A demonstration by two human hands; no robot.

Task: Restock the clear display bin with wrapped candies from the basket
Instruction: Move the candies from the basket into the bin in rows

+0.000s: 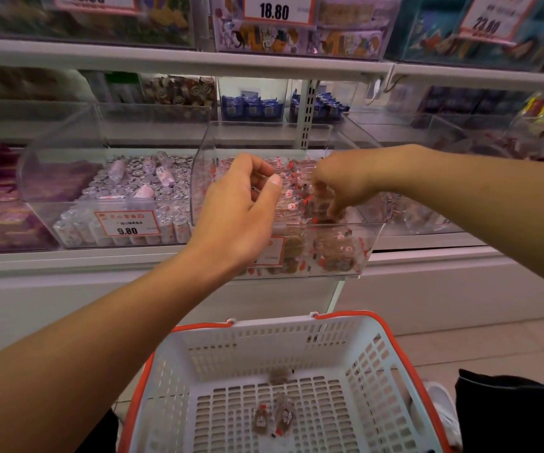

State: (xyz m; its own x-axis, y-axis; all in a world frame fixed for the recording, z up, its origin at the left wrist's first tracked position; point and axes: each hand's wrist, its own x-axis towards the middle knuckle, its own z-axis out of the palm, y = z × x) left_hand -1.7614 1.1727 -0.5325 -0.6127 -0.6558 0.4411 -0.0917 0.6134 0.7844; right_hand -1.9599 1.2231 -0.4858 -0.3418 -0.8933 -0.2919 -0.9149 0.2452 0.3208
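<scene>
The clear plastic display bin sits on the white shelf with its long axis running front to back, its low open front facing the person and its curved clear lid raised at the back. Inside lies a layer of clear-wrapped brown candies with red print. The right hand reaches down into the bin from the right, fingertips pinching a few wrapped candies just above the pile. The left hand hovers in front of the bin's left wall, fingers curled with the thumb up; whether it holds anything I cannot tell. Below, on the floor, stands the white slotted plastic basket with an orange rim, with a few wrapped candies left on its bottom. Just left of the bin stands a neighbouring clear bin of pink-and-white rolls with a 9.80 price tag.
</scene>
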